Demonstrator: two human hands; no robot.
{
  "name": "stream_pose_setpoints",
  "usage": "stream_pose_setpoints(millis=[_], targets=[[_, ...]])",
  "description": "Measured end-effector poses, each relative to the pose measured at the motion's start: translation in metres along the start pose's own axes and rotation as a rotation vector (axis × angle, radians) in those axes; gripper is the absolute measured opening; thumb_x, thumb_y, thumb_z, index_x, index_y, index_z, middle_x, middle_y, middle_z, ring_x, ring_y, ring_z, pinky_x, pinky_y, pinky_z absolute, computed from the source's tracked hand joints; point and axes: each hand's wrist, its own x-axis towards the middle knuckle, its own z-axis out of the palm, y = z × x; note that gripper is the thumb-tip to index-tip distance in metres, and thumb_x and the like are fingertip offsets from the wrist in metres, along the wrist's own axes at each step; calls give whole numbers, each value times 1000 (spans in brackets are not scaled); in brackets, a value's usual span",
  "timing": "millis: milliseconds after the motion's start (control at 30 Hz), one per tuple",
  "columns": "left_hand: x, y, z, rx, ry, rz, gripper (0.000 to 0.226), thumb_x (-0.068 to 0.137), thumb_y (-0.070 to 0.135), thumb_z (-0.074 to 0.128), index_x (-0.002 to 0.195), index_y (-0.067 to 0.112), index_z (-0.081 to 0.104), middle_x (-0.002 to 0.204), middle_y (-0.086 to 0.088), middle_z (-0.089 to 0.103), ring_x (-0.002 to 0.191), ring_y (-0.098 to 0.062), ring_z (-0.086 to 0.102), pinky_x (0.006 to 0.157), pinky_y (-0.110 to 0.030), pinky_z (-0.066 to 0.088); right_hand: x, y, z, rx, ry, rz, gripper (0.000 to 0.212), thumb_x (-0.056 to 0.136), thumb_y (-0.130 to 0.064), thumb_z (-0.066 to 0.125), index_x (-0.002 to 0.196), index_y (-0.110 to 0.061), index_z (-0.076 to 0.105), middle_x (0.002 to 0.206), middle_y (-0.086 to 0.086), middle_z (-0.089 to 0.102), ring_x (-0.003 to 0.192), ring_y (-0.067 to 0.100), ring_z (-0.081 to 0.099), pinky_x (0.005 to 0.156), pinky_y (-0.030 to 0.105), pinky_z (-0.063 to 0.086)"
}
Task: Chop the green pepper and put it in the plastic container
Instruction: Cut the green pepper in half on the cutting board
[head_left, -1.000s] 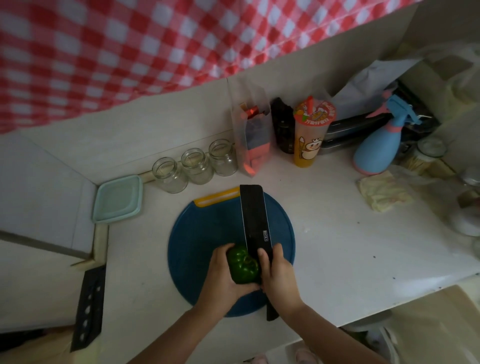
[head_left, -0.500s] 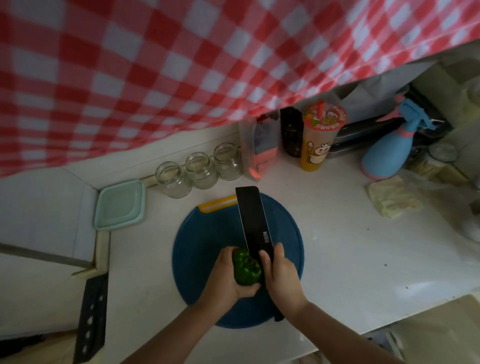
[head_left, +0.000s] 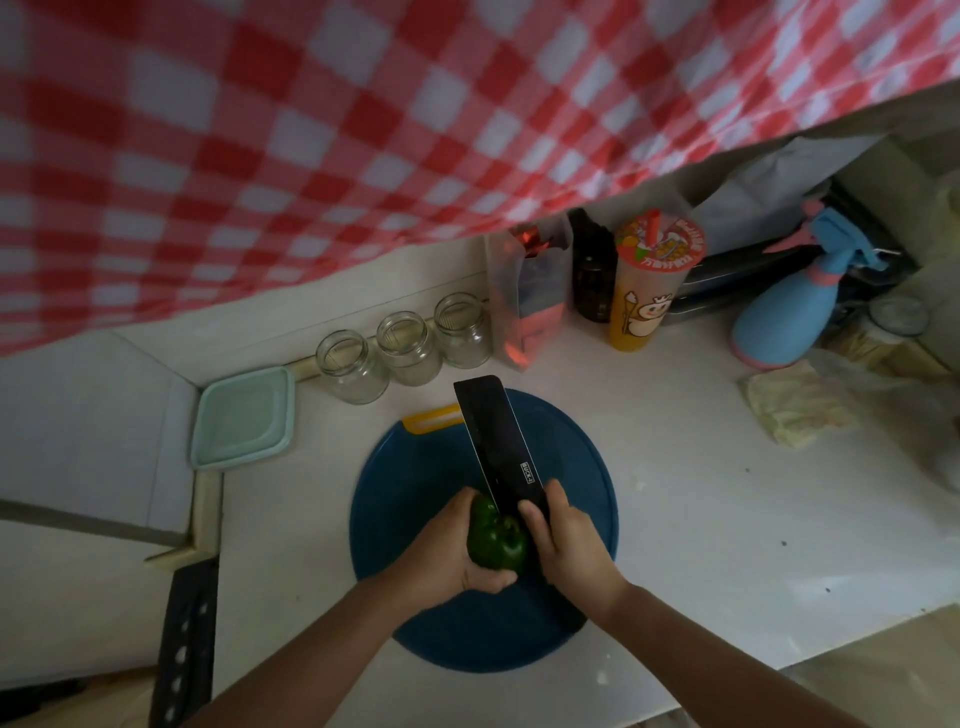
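1. Head view, the work itself: the left hand (head_left: 447, 556) is curled round the green pepper (head_left: 496, 540), holding it down on the round blue cutting board (head_left: 415, 493), near the board's middle.
2. The right hand (head_left: 571, 551) grips the handle end of a black cleaver (head_left: 498, 441), with one finger laid along the flat of the blade. The blade points away toward the back of the counter, and its edge sits on top of the pepper. I can't tell if it has bitten in.
3. The plastic container (head_left: 241, 415) has its pale green lid on. It sits off the board to the far left in the corner of the white counter (head_left: 701, 519), well apart from the pepper.
4. Behind the board stand three glass jars (head_left: 408, 348) in a row, then a clear pouch (head_left: 530, 296), a dark bottle (head_left: 592, 275) and a printed drink cup (head_left: 654, 280).
5. Further right are a blue spray bottle (head_left: 784, 317) and a crumpled yellowish cloth (head_left: 789, 410).
6. A red-and-white checked cloth (head_left: 363, 130) hangs across the top.
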Motion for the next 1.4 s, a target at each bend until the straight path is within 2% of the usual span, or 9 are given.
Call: stream_pose_setpoints(millis=[133,267,367,500,667,900,1133,1267,1400], targets=[[2,1,-10,-6,-92,12,76,60,36,82,122,34,39,117,14,51,109,1,51,96,-31,47,0,-1,-2,14,-25,-45,17,91,-43,33,93,-26,36,67,-9,51,57,4,53,51,22,43],[1,3,-15,81,-109,35,85,58,43,82,128,33,35,125,12,39,117,-4,42,103,-34,41,-3,-2,-3,35,-31,-51,10,94,-40,35,92,-30,35,69,-8,53,60,6,55,51,19,44],[-10,4,-11,81,26,15,96,56,46,85,134,36,30,125,11,30,121,-8,37,103,-28,37,-8,-5,3,62,33,13,15,97,-35,38,94,-20,39,72,-5,56,62,7,57,52,21,46],[-33,9,19,-64,293,47,99,68,34,81,143,36,17,132,20,30,122,4,34,95,-6,29,-14,-7,8,126,142,97,15,99,-30,41,86,-26,36,68,-2,57,52,8,56,49,29,47],[-22,13,34,-50,375,38,96,58,29,87,135,24,30,123,13,32,113,-1,41,92,-9,33,-18,-12,12,110,142,103,14,99,-31,40,89,-23,37,70,-2,58,59,11,58,54,29,49],[-9,1,13,-71,270,13,83,58,22,84,126,26,35,119,9,45,105,-3,50,82,-9,39,6,-13,8,32,23,58,19,99,-34,39,92,-17,36,67,-5,52,51,7,50,46,20,41],[1,-4,-9,-91,77,-6,84,62,23,82,130,33,34,116,12,52,111,-5,52,94,-23,45,18,-13,9,-28,-42,8,19,100,-34,38,97,-15,37,68,0,55,50,10,51,51,32,47],[4,-3,-22,-41,-28,-3,89,63,25,82,133,36,29,126,13,42,118,-6,45,103,-34,42,22,-16,3,-77,-94,-38,18,100,-32,37,100,-14,36,71,4,56,47,7,49,50,30,46],[2,-1,-28,106,41,1,93,62,35,84,137,27,31,126,6,26,120,-10,35,104,-25,33,17,-18,6,4,-34,7,19,100,-32,38,96,-13,38,66,-4,52,49,4,52,45,23,42]])
